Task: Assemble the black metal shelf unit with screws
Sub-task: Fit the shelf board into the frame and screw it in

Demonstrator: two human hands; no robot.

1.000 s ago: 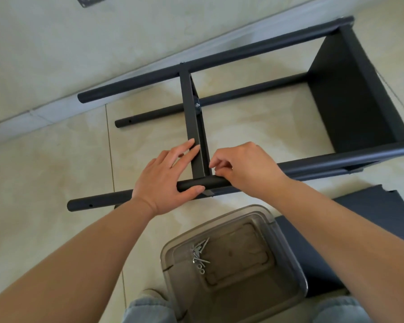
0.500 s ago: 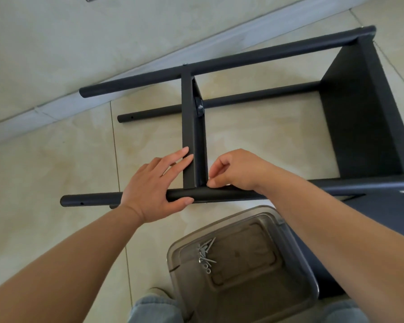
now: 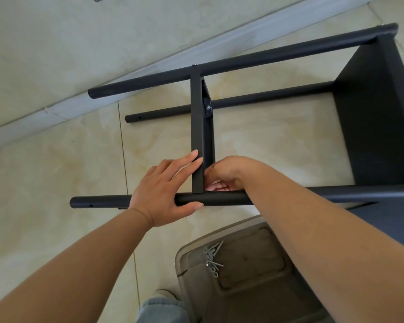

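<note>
The black metal shelf unit lies on its side on the tiled floor. Its near round leg (image 3: 224, 198) runs left to right, and a middle shelf panel (image 3: 197, 136) stands edge-on between the legs. My left hand (image 3: 166, 190) holds that near leg, thumb under it and straight fingers against the panel's edge. My right hand (image 3: 229, 176) reaches down behind the leg at the panel's right side with its fingers curled; what they hold is hidden. A screw (image 3: 208, 108) shows on the far bracket. Loose screws (image 3: 212, 257) lie in the clear plastic bin (image 3: 250, 297).
An end shelf panel (image 3: 373, 117) closes the frame at the right. Another black panel (image 3: 394, 220) lies flat on the floor at the right. A white skirting and wall run along the far side. My knee in jeans (image 3: 159, 308) is at the bottom.
The view has shifted so the frame sits further right. My right hand has dropped from on top of the near leg to behind it, beside the panel. My left hand keeps its hold.
</note>
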